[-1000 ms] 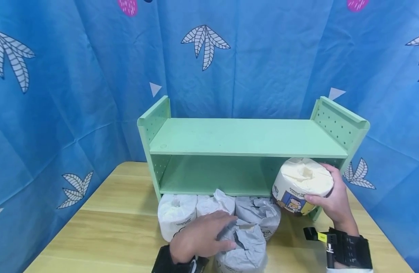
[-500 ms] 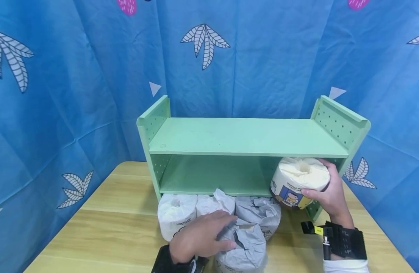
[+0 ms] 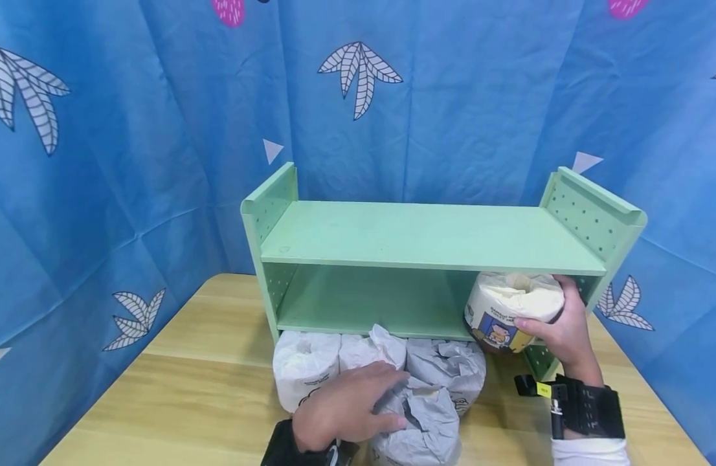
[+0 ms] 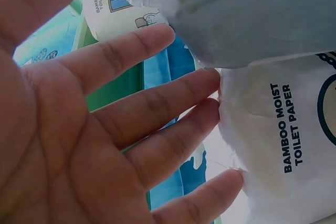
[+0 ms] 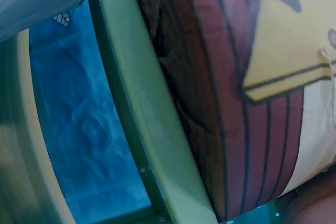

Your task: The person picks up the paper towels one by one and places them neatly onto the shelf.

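My right hand [image 3: 568,330] grips a wrapped toilet paper roll [image 3: 498,301] with a coloured cartoon print, its thumb on the front. This roll stands at the right end of the green shelf's lower board [image 3: 375,301], its front overhanging the edge; in the right wrist view its brown-striped lower side [image 5: 257,150] is right at the board edge [image 5: 152,98]. My left hand [image 3: 346,404] lies over several wrapped rolls in front of the shelf. Its fingers are spread in the left wrist view, fingertips at a roll [image 4: 262,129] lettered "Bamboo moist toilet paper".
The green two-level shelf [image 3: 428,233] has raised perforated sides. Below its lower board's front edge stand a white roll [image 3: 304,369], another white roll [image 3: 372,349] and a grey-looking roll [image 3: 451,369], with one more [image 3: 422,427] nearer me. All rest on a wooden table [image 3: 177,401]; a blue curtain [image 3: 469,97] hangs behind.
My right hand has moved the roll slightly left and further over the lower board. My left hand has stayed in place. The head view has shifted a little.
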A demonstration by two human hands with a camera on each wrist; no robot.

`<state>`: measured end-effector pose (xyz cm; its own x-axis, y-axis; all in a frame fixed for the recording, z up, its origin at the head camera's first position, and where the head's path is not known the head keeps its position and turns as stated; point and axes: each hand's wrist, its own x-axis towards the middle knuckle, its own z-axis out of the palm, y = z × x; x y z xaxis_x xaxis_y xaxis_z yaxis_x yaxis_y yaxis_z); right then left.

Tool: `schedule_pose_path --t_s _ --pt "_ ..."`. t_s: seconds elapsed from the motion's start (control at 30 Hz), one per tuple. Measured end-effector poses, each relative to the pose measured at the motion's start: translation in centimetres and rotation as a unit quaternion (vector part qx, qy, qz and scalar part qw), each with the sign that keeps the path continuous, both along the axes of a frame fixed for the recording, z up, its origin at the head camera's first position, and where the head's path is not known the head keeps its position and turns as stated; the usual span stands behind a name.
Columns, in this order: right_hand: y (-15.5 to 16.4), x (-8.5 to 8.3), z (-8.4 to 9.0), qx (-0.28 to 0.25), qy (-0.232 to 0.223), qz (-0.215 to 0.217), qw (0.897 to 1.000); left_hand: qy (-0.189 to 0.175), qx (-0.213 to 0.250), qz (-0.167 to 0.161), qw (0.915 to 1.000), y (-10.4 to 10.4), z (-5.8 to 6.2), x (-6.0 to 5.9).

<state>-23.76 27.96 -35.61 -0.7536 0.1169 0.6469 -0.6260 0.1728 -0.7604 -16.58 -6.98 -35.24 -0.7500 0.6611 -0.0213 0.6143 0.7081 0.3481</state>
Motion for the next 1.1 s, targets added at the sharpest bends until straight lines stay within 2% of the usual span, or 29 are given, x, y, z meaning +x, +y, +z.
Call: schedule_pose_path --t_s 0.3,0.53,0.77,1.1 --pt "0.0 -0.7 0.1 -0.018 0.008 0.018 1.000 -0.011 -0.006 0.006 0.9999 0.1 0.1 0.1" --pt "-0.1 -1.5 -0.1 -0.030 0.019 0.041 0.999 0.002 0.001 -0.001 1.0000 0.0 0.0 0.1" --pt "-0.2 -2.1 -0.3 -0.051 0.027 0.073 0.996 0.000 0.001 0.001 1.0000 0.1 0.0 0.1" --pt "-0.5 -2.6 -0.7 -0.063 0.014 0.052 0.997 -0.003 -0.001 0.003 1.0000 0.1 0.0 0.0"
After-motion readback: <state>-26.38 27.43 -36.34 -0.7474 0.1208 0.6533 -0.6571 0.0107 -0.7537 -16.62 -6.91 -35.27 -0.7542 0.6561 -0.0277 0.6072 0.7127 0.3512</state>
